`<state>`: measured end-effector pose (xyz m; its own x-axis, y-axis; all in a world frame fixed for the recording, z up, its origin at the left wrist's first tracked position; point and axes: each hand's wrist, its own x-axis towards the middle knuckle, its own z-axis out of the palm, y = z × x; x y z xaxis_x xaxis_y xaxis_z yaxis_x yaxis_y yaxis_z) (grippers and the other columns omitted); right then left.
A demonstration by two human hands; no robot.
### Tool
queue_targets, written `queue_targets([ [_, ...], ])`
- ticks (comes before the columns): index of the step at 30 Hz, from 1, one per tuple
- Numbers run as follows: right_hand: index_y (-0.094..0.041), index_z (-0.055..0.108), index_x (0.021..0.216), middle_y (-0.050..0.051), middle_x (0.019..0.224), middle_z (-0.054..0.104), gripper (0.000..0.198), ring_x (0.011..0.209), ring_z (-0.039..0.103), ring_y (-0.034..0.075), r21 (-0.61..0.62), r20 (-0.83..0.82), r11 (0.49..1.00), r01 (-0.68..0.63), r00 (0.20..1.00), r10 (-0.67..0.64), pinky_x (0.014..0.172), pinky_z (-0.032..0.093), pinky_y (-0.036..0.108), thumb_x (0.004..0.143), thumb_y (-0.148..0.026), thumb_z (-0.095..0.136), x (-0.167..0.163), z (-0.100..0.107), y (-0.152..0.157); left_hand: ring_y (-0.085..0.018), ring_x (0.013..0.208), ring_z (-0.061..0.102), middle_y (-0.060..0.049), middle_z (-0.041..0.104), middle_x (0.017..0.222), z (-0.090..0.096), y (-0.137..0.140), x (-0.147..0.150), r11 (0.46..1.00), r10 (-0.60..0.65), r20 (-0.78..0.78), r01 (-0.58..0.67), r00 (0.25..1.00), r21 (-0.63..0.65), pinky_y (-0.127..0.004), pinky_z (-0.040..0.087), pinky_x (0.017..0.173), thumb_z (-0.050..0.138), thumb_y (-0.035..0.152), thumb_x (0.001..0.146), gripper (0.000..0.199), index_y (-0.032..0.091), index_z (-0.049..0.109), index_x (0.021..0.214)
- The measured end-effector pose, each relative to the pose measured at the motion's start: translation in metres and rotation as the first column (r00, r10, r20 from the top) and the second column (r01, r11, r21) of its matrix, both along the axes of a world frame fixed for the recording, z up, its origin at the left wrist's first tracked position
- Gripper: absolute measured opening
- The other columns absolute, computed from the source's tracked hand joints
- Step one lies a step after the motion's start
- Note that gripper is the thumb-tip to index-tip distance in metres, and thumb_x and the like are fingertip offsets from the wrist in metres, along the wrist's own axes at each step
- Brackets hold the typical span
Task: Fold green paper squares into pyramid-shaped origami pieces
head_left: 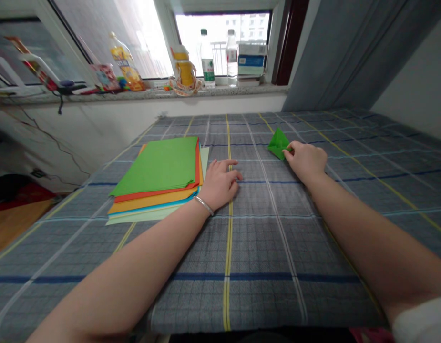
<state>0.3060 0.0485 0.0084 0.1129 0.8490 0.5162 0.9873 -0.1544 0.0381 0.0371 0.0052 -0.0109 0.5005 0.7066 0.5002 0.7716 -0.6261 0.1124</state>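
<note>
Between the thumb and fingers of my right hand (306, 161) is the corner of a small folded green paper (278, 143), a pointed shape with creases. It is at the right of the cloth, toward the window. My left hand (222, 180), with a silver bangle at the wrist, rests on the cloth with its fingers apart and holds nothing. Right beside it, on its left, lies a stack of coloured paper (161, 162). The top sheets are green; orange-red, yellow-orange, blue and pale green edges stick out below.
A grey plaid cloth (256, 238) covers the surface. Behind it, a windowsill (241, 89) carries a yellow bottle (185, 69), two clear bottles, a juice bottle (125, 64) and stacked boxes (251, 62). A grey curtain (334, 52) hangs at the right.
</note>
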Motion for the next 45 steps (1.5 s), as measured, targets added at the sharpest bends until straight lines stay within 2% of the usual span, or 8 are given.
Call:
queue_targets([
  [13,-0.022,0.064,0.111,0.008,0.085,0.072,0.034,0.079,0.064,0.027,-0.003,-0.123,0.999,-0.054,0.991,0.053,0.069,0.036,0.036,0.087,-0.045,0.058,-0.002,0.005,-0.007,-0.027,0.119,0.053,-0.01,0.057,0.129,0.0,0.0,-0.001,0.996,-0.094,-0.053,0.094,0.994,-0.012,-0.051,0.042,0.104,0.054,0.014,0.081,0.028,0.02,0.067,0.105],
  [18,-0.022,0.058,0.122,0.008,0.095,0.07,0.041,0.089,0.063,0.026,0.12,-0.2,0.969,-0.215,0.951,0.236,0.072,0.041,0.036,0.086,-0.04,0.059,-0.009,0.022,-0.031,-0.029,0.125,0.049,-0.013,0.053,0.135,-0.001,-0.002,-0.002,0.998,-0.059,-0.103,0.062,0.993,0.03,-0.049,0.04,0.108,0.053,0.019,0.084,0.031,0.017,0.063,0.113],
  [24,-0.022,0.071,0.097,0.007,0.106,0.07,0.024,0.099,0.062,0.026,-0.168,-0.14,0.861,-0.48,0.876,0.461,0.082,0.047,0.037,0.088,-0.038,0.055,-0.017,0.016,-0.057,-0.034,0.126,0.049,-0.02,0.052,0.136,0.012,-0.002,-0.016,0.985,0.166,-0.202,-0.153,0.965,0.079,-0.05,0.042,0.105,0.055,0.026,0.084,0.036,0.012,0.06,0.116],
  [28,-0.024,0.071,0.099,0.006,0.107,0.071,0.027,0.095,0.065,0.025,-0.38,-0.147,0.769,-0.513,0.855,0.498,0.072,0.049,0.035,0.087,-0.042,0.056,-0.026,0.008,-0.063,-0.043,0.12,0.052,-0.026,0.053,0.134,0.027,-0.002,-0.034,0.907,0.419,-0.238,-0.415,0.876,0.069,-0.059,0.045,0.092,0.054,0.031,0.084,0.033,0.01,0.062,0.108],
  [33,-0.02,0.069,0.107,0.009,0.111,0.071,0.033,0.1,0.065,0.028,-0.462,-0.053,0.732,-0.501,0.839,0.541,0.075,0.051,0.038,0.089,-0.043,0.054,-0.032,0.008,-0.069,-0.042,0.105,0.062,-0.026,0.063,0.118,0.041,0.0,-0.052,0.69,0.592,-0.443,-0.707,0.673,-0.151,-0.054,0.052,0.074,0.046,0.043,0.089,0.041,0.011,0.063,0.109],
  [35,-0.018,0.068,0.112,0.01,0.115,0.07,0.037,0.103,0.065,0.029,-0.483,-0.047,0.714,-0.506,0.83,0.556,0.08,0.051,0.04,0.09,-0.043,0.053,-0.032,0.01,-0.072,-0.038,0.094,0.067,-0.022,0.07,0.103,0.045,0.002,-0.055,0.665,0.549,-0.494,-0.71,0.674,-0.23,-0.049,0.054,0.07,0.046,0.044,0.089,0.04,0.013,0.066,0.102],
  [38,-0.016,0.066,0.118,0.011,0.12,0.068,0.041,0.107,0.064,0.03,-0.508,-0.045,0.695,-0.509,0.821,0.568,0.086,0.051,0.042,0.091,-0.044,0.05,-0.03,0.01,-0.075,-0.036,0.098,0.067,-0.021,0.071,0.105,0.051,0.002,-0.053,0.633,0.497,-0.57,-0.722,0.655,-0.279,-0.046,0.055,0.074,0.044,0.04,0.09,0.039,0.013,0.068,0.105],
  [45,-0.016,0.064,0.121,0.01,0.122,0.068,0.044,0.109,0.064,0.03,-0.518,-0.059,0.692,-0.503,0.828,0.557,0.089,0.051,0.043,0.091,-0.044,0.049,-0.03,0.011,-0.076,-0.033,0.1,0.068,-0.02,0.072,0.1,0.051,0.0,-0.042,0.645,0.517,-0.614,-0.743,0.597,-0.179,-0.04,0.054,0.074,0.042,0.02,0.09,0.034,0.012,0.072,0.102],
])
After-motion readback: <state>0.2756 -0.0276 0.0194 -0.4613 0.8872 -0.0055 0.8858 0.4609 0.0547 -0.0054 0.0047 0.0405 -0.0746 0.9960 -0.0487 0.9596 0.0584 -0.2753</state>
